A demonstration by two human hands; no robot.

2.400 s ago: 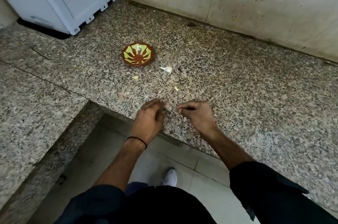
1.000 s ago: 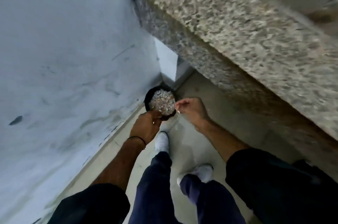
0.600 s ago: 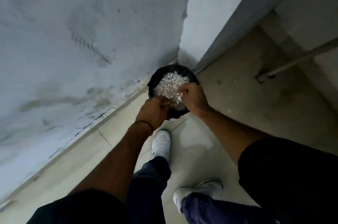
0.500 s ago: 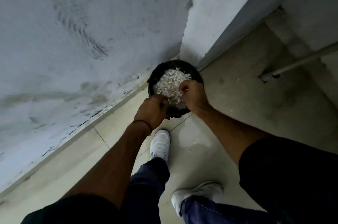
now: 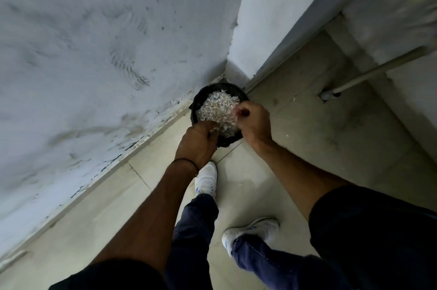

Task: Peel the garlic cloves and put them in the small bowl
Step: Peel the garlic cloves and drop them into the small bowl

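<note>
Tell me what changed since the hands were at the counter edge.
The left hand and right hand left the counter and dropped over the black bin on the floor; the small bowl is out of view. Over the last half second both stayed curled above the peels. Whether they let anything go cannot be told.

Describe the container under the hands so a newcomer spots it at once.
Follow the scuffed white wall down to the corner. There, on the pale floor, stands a round black bin. It alone is dark and heaped with papery white peels.
</note>
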